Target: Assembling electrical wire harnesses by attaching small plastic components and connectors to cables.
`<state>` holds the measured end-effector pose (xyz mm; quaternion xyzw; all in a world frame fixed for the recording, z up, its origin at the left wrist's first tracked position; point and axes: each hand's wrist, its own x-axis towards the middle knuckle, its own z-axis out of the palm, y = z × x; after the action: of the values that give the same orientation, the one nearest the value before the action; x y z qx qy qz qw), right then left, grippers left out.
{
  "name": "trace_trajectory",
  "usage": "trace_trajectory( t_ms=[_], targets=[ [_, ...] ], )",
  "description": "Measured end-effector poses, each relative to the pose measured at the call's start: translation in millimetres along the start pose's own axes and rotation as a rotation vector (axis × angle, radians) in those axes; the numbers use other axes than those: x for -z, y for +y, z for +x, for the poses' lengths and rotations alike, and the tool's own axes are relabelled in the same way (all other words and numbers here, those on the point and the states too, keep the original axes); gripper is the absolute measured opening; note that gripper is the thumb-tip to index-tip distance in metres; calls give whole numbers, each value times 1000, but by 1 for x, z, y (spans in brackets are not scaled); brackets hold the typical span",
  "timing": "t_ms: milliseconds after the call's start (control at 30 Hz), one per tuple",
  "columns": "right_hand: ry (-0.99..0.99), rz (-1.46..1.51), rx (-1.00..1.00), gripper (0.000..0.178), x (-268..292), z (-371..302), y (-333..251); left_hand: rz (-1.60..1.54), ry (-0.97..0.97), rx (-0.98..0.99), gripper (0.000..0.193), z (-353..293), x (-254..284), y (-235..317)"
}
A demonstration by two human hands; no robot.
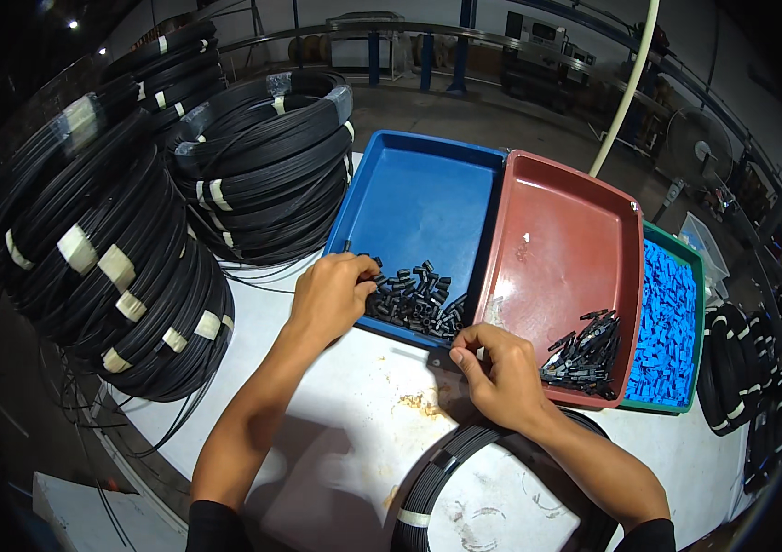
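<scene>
Over the near left rim of the blue tray [430, 198] is my left hand [331, 293], its fingers curled together beside a heap of small black plastic sleeves [420, 304]. Whatever those fingers hold, if anything, is hidden. My right hand [505, 373] is at the tray's near right corner, thumb and forefinger pressed together; what sits in the pinch is too small to make out. Below my right wrist, a coil of black cable [434, 472] with pale tape lies on the white table [336, 442].
A red-brown tray [547, 267] holds slim black parts [586, 352]; beside it, a green tray [696, 368] is full of small blue pieces [667, 322]. Tall stacks of black cable coils [115, 248] stand at the left. A pale pole [626, 101] rises behind the trays.
</scene>
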<state>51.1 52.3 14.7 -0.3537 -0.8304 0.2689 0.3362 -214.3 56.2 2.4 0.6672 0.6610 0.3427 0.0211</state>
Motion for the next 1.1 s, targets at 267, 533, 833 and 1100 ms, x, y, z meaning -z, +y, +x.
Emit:
trace_trajectory(
  t_ms=[267,533,833,1100],
  targets=[
    [-32,17,64,8,-2,-5,3,163,46,-287,27,19,-31,-7],
    [-80,-63,128,11,-6,-5,10,149,-28,-235,21,29,-28,-3],
    [-87,-90,169,12,-5,-5,12,31,-19,-372,13,37,-44,7],
    [-87,-60,190,13,-5,-5,14,-13,-6,-397,16,43,-44,13]
  ],
)
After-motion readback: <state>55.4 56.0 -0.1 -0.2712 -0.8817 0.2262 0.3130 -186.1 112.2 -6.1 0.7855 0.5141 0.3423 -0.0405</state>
